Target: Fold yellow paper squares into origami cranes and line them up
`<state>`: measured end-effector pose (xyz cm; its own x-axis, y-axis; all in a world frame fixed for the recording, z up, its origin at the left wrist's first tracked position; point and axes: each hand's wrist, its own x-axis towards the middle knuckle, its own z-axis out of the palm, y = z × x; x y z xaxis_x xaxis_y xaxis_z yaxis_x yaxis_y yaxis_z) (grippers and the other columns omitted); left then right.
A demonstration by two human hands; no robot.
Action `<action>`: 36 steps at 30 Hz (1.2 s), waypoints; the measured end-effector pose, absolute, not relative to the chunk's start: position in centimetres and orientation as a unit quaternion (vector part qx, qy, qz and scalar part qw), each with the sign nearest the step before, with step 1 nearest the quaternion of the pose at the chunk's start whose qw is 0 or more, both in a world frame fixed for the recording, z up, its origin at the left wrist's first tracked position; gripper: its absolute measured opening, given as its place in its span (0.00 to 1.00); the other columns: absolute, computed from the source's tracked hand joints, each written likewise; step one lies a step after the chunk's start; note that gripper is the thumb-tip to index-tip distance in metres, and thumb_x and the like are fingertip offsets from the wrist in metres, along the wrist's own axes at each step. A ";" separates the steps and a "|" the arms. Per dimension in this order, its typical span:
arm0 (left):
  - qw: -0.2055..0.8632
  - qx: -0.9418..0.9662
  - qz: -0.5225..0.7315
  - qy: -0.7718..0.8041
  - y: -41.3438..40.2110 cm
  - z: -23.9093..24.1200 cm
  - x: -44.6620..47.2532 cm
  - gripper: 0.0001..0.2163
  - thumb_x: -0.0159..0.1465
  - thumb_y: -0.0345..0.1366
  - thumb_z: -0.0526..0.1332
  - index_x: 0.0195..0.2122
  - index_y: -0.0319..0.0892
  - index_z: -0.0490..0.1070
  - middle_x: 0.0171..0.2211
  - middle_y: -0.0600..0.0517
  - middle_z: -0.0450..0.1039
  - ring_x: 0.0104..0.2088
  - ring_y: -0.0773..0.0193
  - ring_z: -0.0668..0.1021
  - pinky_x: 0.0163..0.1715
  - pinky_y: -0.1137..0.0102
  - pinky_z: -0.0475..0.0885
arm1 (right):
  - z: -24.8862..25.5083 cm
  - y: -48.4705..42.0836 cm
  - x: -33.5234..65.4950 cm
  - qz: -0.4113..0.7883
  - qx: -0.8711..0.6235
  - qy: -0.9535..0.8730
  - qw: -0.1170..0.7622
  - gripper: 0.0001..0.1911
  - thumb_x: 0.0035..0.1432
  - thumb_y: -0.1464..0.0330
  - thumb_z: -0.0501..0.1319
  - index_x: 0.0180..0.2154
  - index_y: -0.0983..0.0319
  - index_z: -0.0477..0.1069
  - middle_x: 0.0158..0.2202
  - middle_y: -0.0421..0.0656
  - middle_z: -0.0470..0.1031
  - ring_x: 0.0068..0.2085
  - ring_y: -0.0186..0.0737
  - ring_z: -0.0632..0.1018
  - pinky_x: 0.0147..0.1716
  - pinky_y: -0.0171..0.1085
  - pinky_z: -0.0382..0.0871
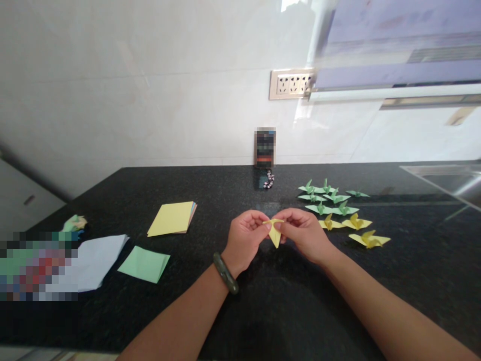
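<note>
My left hand (246,235) and my right hand (304,231) meet over the middle of the black counter (263,301). Both pinch a small yellow folded paper (274,231) between their fingertips, its point hanging downward. A dark bangle circles my left wrist. Just right of my right hand lie three yellow paper cranes (355,229), and behind them several green paper cranes (326,196) in rows.
A stack of square paper with a yellow top sheet (172,219) lies to the left, a green sheet (145,263) and pale blue sheets (95,260) nearer the left edge. A small dark object (265,148) leans on the wall. A steel sink (447,180) is at far right.
</note>
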<state>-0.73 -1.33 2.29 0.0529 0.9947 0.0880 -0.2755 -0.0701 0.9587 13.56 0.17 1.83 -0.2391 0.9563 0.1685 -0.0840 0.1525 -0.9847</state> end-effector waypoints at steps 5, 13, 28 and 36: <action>0.568 0.450 0.574 0.381 -1.2 2.2 -0.7 0.05 0.48 0.30 0.65 0.24 0.37 0.70 0.21 0.55 0.71 0.23 0.70 0.74 0.26 0.73 0.72 | 1.8 0.3 13.9 0.526 -0.369 -0.590 0.489 0.04 0.48 0.68 0.63 0.27 0.62 0.74 0.20 0.38 0.70 0.20 0.30 0.70 0.22 0.33 0.65; 0.641 0.422 0.505 0.394 -1.1 2.2 -0.9 0.13 0.55 0.43 0.61 0.28 0.35 0.72 0.22 0.49 0.74 0.23 0.68 0.76 0.27 0.73 0.71 | 2.2 0.4 14.2 0.462 -0.346 -0.650 0.494 0.04 0.49 0.71 0.61 0.25 0.61 0.74 0.24 0.38 0.69 0.22 0.30 0.70 0.23 0.32 0.65; 0.494 0.502 0.544 0.457 -1.0 2.1 -1.0 0.07 0.50 0.38 0.65 0.23 0.38 0.74 0.19 0.52 0.73 0.22 0.68 0.73 0.25 0.73 0.69 | 2.4 0.2 13.5 0.486 -0.409 -0.642 0.429 0.14 0.48 0.59 0.62 0.27 0.64 0.70 0.22 0.40 0.71 0.22 0.31 0.70 0.22 0.32 0.66; 0.467 0.544 0.540 0.441 -1.1 2.1 -1.1 0.07 0.53 0.36 0.62 0.22 0.38 0.72 0.19 0.53 0.71 0.22 0.69 0.71 0.25 0.73 0.67 | 2.8 -0.1 13.6 0.447 -0.398 -0.668 0.442 0.13 0.51 0.61 0.61 0.24 0.64 0.69 0.21 0.39 0.69 0.22 0.31 0.68 0.22 0.32 0.63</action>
<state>-1.13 -1.07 2.11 0.0266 0.9841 0.1757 -0.0245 -0.1751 0.9843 13.63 -0.13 2.81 -0.2931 0.9268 0.2347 0.1370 0.2836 -0.9491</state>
